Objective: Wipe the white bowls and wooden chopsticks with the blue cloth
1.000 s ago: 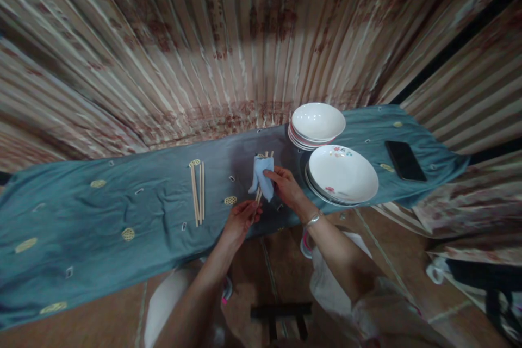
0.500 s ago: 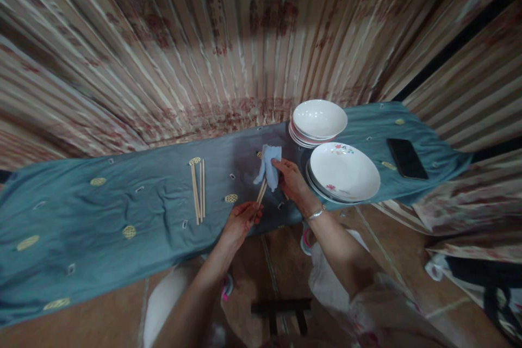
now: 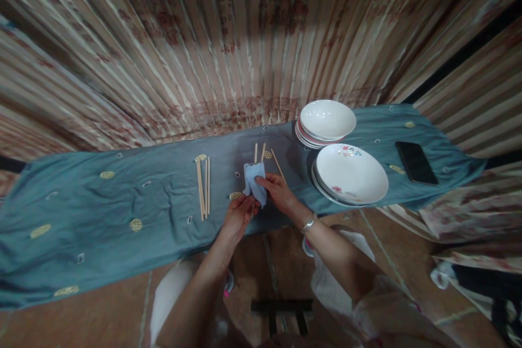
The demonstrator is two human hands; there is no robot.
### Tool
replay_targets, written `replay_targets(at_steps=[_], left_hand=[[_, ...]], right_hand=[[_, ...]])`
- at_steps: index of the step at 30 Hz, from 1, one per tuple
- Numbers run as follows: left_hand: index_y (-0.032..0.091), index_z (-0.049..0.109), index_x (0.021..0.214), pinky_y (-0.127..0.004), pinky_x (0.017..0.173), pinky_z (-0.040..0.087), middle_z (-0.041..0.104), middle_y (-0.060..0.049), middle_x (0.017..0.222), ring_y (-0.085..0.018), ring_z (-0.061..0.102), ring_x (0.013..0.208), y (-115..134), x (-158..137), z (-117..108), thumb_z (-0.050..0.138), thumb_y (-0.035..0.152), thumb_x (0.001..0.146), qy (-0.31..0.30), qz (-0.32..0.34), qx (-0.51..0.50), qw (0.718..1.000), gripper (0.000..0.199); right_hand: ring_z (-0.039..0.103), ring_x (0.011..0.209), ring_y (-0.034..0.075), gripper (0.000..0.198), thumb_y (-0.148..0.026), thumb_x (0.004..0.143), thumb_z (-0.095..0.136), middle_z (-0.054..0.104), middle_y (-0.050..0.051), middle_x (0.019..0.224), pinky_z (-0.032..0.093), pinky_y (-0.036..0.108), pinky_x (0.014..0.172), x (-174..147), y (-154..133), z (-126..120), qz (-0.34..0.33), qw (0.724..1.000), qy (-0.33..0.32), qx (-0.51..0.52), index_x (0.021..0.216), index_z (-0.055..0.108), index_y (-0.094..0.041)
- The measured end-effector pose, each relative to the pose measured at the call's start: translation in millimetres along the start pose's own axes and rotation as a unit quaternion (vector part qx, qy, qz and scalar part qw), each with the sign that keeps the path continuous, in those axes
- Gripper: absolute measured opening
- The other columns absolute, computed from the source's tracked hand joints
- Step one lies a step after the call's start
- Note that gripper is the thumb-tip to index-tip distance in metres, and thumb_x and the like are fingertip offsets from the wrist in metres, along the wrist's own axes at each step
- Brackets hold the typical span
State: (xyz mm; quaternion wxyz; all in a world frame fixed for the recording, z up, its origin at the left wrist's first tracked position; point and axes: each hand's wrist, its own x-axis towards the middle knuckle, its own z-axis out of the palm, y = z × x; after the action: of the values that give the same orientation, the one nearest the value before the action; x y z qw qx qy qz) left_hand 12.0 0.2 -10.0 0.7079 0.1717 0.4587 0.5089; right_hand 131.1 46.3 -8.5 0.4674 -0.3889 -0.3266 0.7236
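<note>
A light blue cloth (image 3: pixel 254 179) is wrapped around a pair of wooden chopsticks (image 3: pixel 263 151), whose far ends stick out above it. My right hand (image 3: pixel 274 189) is closed on the cloth, thumb on top. Just below, my left hand (image 3: pixel 240 213) pinches the near ends of the chopsticks, which its fingers mostly hide. Another chopstick (image 3: pixel 278 164) lies slanted on the table, partly behind my right hand. To the left, several chopsticks (image 3: pixel 204 187) lie side by side on the blue-green tablecloth (image 3: pixel 163 206).
Right of my hands stand a stack of white bowls (image 3: pixel 328 119) and a stack of floral-rimmed plates (image 3: pixel 351 174). A black phone (image 3: pixel 416 162) lies farther right. Pleated curtains (image 3: pixel 244 54) hang behind the table. A dark stool-like frame (image 3: pixel 281 307) shows below.
My right hand has drawn the cloth down the chopsticks towards my left hand, so their far ends now show. The loose chopstick is more visible. The view has shifted slightly.
</note>
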Motion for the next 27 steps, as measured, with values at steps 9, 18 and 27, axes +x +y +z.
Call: replay_targets(at_steps=[9,18,27], left_hand=[[0.011,0.070,0.071,-0.019,0.052,0.047,0.070,-0.004,0.063,-0.008,0.059,0.051,-6.0,-2.4,-1.6,0.089,0.037,0.043,-0.004,-0.017,0.017,1.000,0.043],[0.011,0.067,0.067,-0.019,0.051,0.044,0.066,-0.002,0.058,-0.007,0.056,0.048,-12.0,-3.4,-2.6,0.088,0.039,0.044,-0.010,-0.025,0.054,0.998,0.042],[0.011,0.070,0.072,-0.020,0.051,0.042,0.063,-0.002,0.060,-0.007,0.054,0.050,-17.1,-6.3,-5.9,0.081,0.041,0.058,-0.064,-0.065,0.099,0.991,0.036]], right_hand=[[0.053,0.047,0.009,0.035,-0.045,0.057,0.079,0.064,-0.004,0.055,0.041,0.021,0.047,2.7,-3.6,-5.1,-0.011,1.000,0.023,0.004,0.072,0.068,-0.016],[0.052,0.048,0.010,0.036,-0.045,0.051,0.081,0.064,-0.003,0.055,0.041,0.023,0.048,2.2,-15.3,-8.5,-0.010,0.998,0.063,0.017,0.069,0.068,-0.016],[0.048,0.049,0.010,0.029,-0.044,0.059,0.075,0.060,-0.004,0.054,0.037,0.024,0.047,7.2,-39.0,-25.2,-0.074,0.993,0.094,0.004,0.065,0.062,-0.019]])
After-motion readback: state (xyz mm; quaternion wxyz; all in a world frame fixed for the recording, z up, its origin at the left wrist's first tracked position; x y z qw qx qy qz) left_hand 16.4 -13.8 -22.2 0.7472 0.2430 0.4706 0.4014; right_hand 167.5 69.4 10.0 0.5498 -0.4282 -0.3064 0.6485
